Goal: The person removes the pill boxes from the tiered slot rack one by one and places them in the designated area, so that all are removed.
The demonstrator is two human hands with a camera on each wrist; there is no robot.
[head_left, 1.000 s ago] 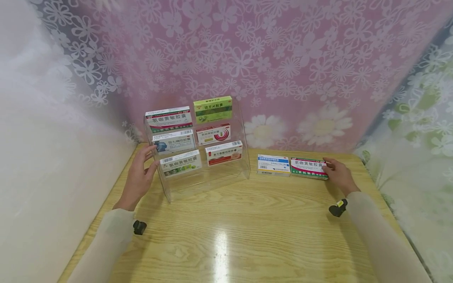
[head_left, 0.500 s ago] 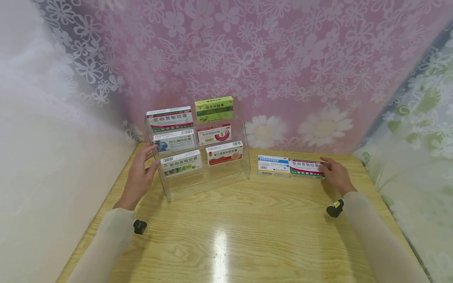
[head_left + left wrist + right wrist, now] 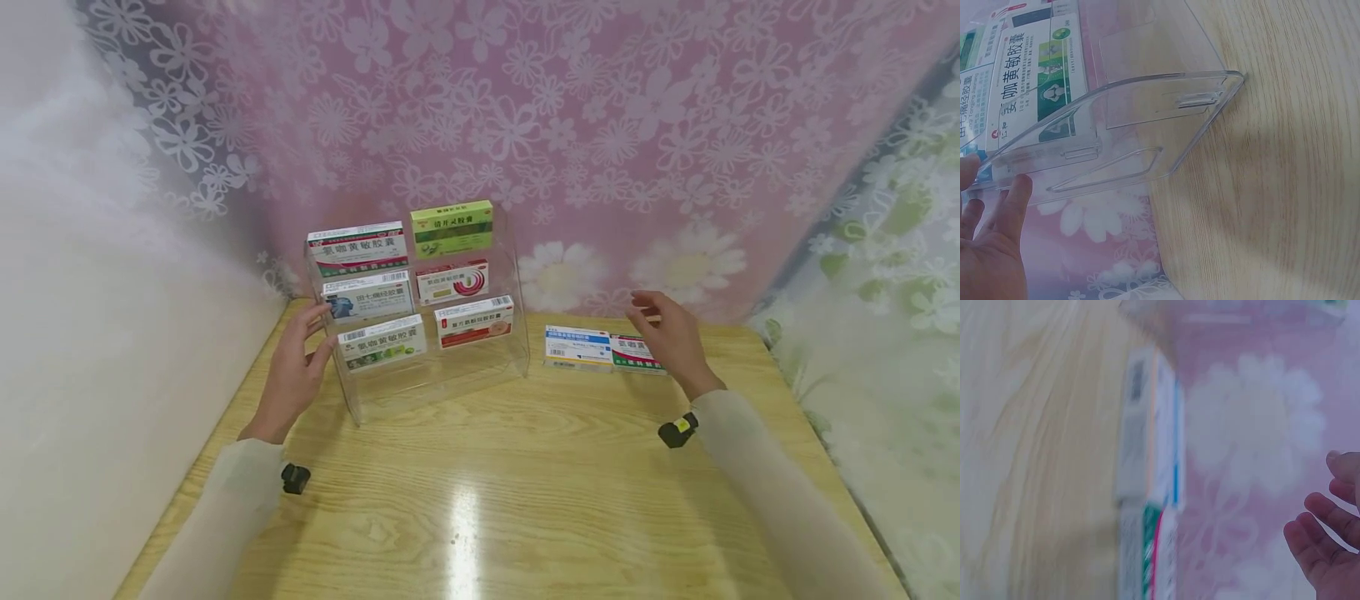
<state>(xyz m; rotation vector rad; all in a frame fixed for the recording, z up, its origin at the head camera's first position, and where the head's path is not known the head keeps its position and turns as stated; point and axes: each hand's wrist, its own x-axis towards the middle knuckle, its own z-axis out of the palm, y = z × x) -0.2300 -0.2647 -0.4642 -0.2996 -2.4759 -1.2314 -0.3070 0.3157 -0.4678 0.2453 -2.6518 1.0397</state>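
A clear acrylic display rack [image 3: 442, 392] holds several medicine boxes in stepped tiers. My left hand [image 3: 291, 379] touches the rack's left side with its fingertips and thumb; in the left wrist view the fingers [image 3: 1015, 200] lie against the clear side panel. Nearest to that hand are a white capsule box with green pictures [image 3: 384, 343] and a blue-white box [image 3: 369, 298]. My right hand [image 3: 675, 343] hovers, holding nothing, over a white, green and red medicine box [image 3: 632, 353], hiding its right part. End to end with it stands a blue-and-white medicine box [image 3: 577, 345].
Other boxes in the rack are a green one [image 3: 452, 229], a red-and-white one [image 3: 475, 322], a white one with pink rings [image 3: 453, 283] and a red-green-white one [image 3: 357, 249]. A flowered pink cloth [image 3: 525, 125] hangs behind the wooden table [image 3: 465, 500].
My right hand has pushed the green-red box slightly left against the blue-and-white one, then released it and lifted up and left. The left hand stays at the rack.
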